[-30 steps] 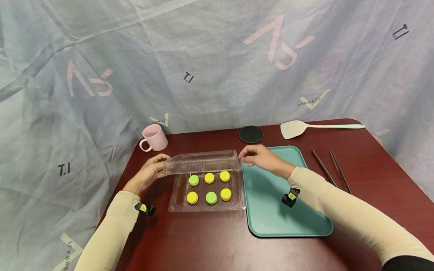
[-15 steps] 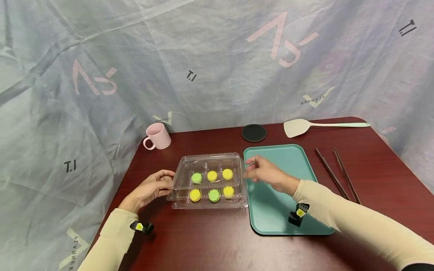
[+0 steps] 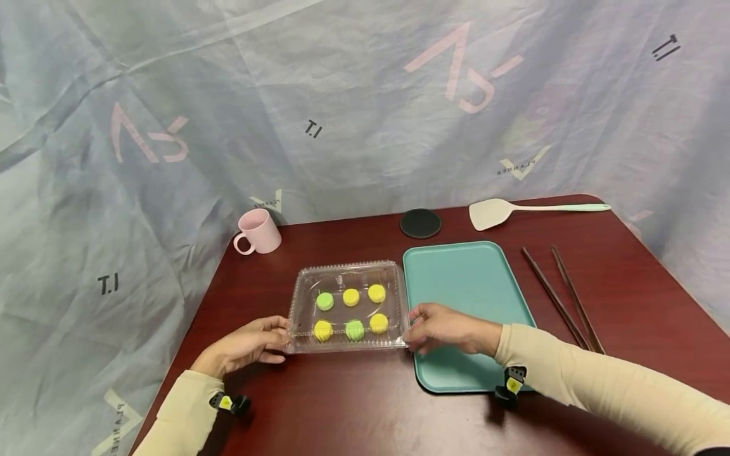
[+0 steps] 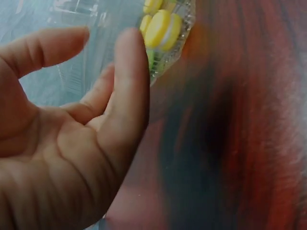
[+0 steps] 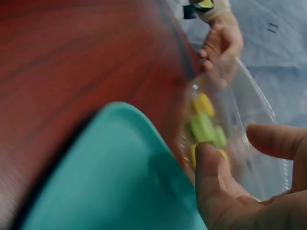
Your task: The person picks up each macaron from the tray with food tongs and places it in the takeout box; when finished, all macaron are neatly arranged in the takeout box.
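Observation:
A clear plastic clamshell box [image 3: 349, 277] lies on the table with its hinged lid down over the base. Several yellow macarons [image 3: 379, 323] and green macarons [image 3: 325, 301] sit inside in two rows. At the box's front left corner is my left hand [image 3: 251, 345], thumb and fingers apart beside the rim. My right hand [image 3: 447, 329] is at the front right corner, fingertips by the rim and above the tray. In the right wrist view its thumb and forefinger stand apart across the box edge. Whether the lid is fully snapped down, I cannot tell.
A teal tray [image 3: 464, 278] adjoins the box on the right. Beyond it lie two long brown rods [image 3: 556, 294], their near ends partly behind the right sleeve. Along the back stand a pink mug [image 3: 263, 231], a black round coaster [image 3: 421, 223] and a white spatula [image 3: 490, 214].
The raised lid has swung forward and down onto the base. Both hands have moved toward me along the box's sides, from the back to the front corners.

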Motion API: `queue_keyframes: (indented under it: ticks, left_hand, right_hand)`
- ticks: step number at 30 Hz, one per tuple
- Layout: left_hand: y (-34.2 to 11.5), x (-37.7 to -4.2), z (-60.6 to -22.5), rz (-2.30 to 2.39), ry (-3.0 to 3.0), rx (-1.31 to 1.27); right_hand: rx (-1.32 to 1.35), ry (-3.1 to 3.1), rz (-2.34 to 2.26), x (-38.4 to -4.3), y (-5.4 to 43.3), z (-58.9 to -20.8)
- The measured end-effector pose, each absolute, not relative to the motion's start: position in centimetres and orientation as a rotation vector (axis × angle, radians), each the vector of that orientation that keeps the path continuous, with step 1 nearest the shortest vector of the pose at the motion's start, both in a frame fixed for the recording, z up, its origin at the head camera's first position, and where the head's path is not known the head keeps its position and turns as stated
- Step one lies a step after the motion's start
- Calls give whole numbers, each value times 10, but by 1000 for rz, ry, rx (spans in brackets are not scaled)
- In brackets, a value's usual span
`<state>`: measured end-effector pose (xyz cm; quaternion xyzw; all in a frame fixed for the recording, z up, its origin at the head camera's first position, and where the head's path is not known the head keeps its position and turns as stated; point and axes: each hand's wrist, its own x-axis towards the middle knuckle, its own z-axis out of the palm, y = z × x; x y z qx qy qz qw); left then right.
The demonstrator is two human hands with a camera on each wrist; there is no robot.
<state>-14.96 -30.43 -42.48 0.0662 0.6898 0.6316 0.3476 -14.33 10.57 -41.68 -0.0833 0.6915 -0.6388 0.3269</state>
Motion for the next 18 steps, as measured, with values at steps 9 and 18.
queue_keyframes:
  ticks: [9,18]
  left_hand:
    - [-306,-145,-429,1622,1767,245]
    - [-307,-145,-428,1642,1725,279]
  right_hand:
    - [-183,1715,-1737,-138,103,-420]
    - [-198,1699,-1748,-138,103,-420]
